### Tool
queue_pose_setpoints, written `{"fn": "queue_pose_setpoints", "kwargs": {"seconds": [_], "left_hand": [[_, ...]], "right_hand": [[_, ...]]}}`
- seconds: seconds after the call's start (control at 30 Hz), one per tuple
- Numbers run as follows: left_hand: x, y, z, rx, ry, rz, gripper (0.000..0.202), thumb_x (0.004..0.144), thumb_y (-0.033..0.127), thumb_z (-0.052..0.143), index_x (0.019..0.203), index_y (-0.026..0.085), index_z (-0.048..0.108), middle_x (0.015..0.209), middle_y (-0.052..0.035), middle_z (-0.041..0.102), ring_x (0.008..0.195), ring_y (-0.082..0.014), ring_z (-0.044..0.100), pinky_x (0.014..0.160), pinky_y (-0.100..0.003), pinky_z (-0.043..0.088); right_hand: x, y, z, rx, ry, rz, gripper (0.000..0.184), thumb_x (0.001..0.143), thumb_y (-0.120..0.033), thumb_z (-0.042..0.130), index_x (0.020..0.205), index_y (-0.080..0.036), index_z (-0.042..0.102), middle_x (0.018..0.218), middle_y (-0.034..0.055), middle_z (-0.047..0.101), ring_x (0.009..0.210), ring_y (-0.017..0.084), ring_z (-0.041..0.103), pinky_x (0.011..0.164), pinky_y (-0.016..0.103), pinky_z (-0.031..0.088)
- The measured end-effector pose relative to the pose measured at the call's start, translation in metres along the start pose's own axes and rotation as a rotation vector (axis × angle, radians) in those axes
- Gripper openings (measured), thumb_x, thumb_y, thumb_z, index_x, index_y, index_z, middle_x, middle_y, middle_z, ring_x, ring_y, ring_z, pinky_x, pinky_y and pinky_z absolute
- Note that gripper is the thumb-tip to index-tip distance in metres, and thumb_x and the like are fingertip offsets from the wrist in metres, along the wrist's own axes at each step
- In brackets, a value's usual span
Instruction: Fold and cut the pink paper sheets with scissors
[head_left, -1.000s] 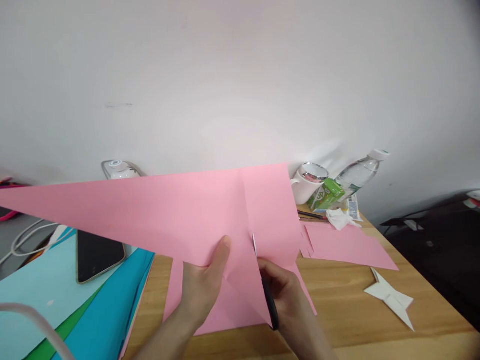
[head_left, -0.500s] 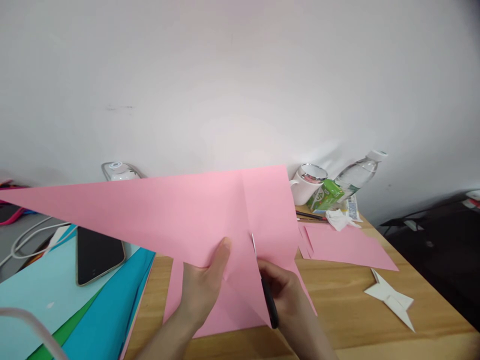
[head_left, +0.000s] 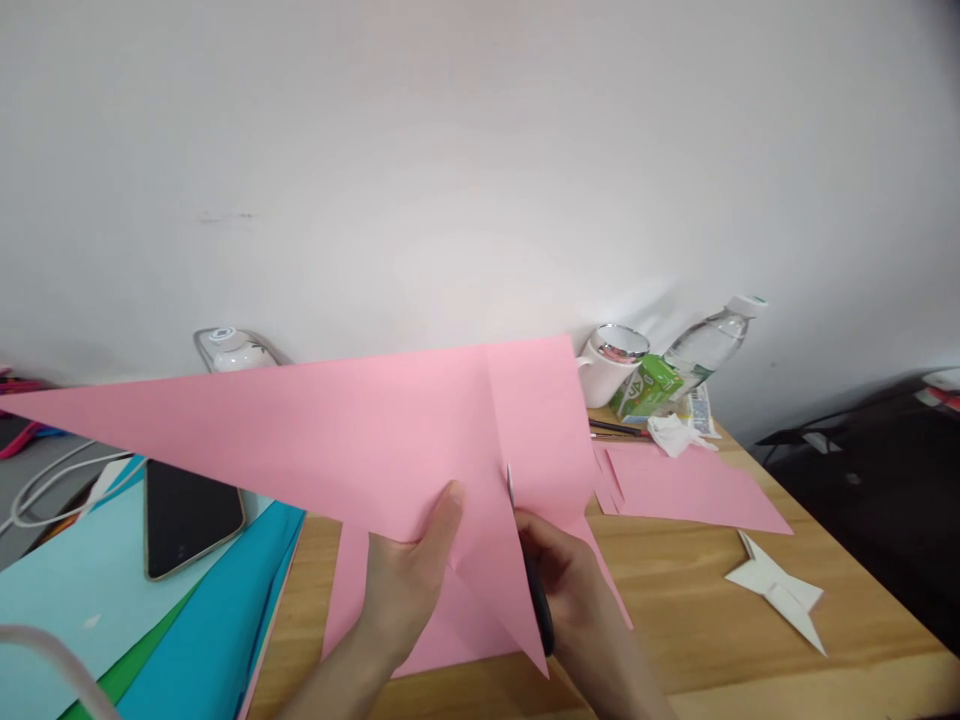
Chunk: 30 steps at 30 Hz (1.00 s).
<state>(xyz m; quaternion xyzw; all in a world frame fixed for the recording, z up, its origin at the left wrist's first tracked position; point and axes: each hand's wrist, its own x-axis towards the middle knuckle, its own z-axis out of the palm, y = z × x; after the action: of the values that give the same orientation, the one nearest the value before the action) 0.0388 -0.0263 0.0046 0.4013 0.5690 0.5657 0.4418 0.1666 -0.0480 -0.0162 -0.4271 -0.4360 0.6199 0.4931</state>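
A large folded sheet of pink paper [head_left: 360, 430] is held up above the wooden table, its long point reaching out to the left. My left hand [head_left: 412, 570] pinches its lower edge, thumb on the near face and fingers hidden behind. In my right hand [head_left: 562, 575] are scissors with black handles [head_left: 538, 605]. One blade tip shows on the pink paper, along a cut that runs up from the bottom beside a vertical crease. Under the raised part, more pink paper [head_left: 465, 640] lies over the table.
At the back right are a white mug [head_left: 606, 375], a green carton [head_left: 646, 388], a clear bottle [head_left: 709, 345] and crumpled tissue [head_left: 675, 436]. Pink paper [head_left: 697, 490] and a white folded paper star [head_left: 776, 588] lie right. Left, a phone [head_left: 187, 520] rests on coloured sheets [head_left: 217, 620].
The scissors have moved slightly further up the cut, and the paper's lower corner hangs a little lower. Both hands keep their grip. The whole view has shifted slightly.
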Motion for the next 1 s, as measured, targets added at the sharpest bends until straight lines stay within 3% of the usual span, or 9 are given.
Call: {"fn": "queue_pose_setpoints", "kwargs": {"seconds": [0.43, 0.77, 1.0], "left_hand": [[0.0006, -0.0008, -0.0016, -0.022, -0.009, -0.035, 0.045, 0.073, 0.038, 0.066, 0.113, 0.017, 0.062, 0.110, -0.0083, 0.068, 0.105, -0.0231, 0.063, 0.087, -0.031, 0.053], [0.0010, 0.0016, -0.0002, -0.095, 0.002, -0.055, 0.046, 0.070, 0.031, 0.070, 0.112, 0.016, 0.062, 0.110, -0.0091, 0.068, 0.105, -0.0247, 0.063, 0.089, -0.035, 0.052], [0.0008, -0.0018, 0.0000, -0.135, 0.010, -0.068, 0.048, 0.070, 0.033, 0.070, 0.114, 0.015, 0.061, 0.110, -0.0096, 0.068, 0.105, -0.0240, 0.063, 0.089, -0.034, 0.052]], "right_hand": [[-0.0010, 0.0010, -0.0003, 0.015, -0.033, -0.019, 0.037, 0.057, -0.016, 0.083, 0.091, -0.022, 0.070, 0.081, 0.0013, 0.071, 0.077, 0.017, 0.064, 0.065, 0.023, 0.049], [0.0009, -0.0020, 0.0010, -0.059, 0.012, -0.028, 0.030, 0.058, -0.022, 0.083, 0.085, -0.019, 0.071, 0.069, 0.0016, 0.070, 0.065, 0.017, 0.063, 0.061, 0.026, 0.051], [0.0014, -0.0044, 0.0041, 0.015, 0.024, -0.006, 0.030, 0.054, -0.024, 0.086, 0.081, -0.020, 0.073, 0.066, 0.0020, 0.071, 0.066, 0.020, 0.065, 0.061, 0.028, 0.053]]}}
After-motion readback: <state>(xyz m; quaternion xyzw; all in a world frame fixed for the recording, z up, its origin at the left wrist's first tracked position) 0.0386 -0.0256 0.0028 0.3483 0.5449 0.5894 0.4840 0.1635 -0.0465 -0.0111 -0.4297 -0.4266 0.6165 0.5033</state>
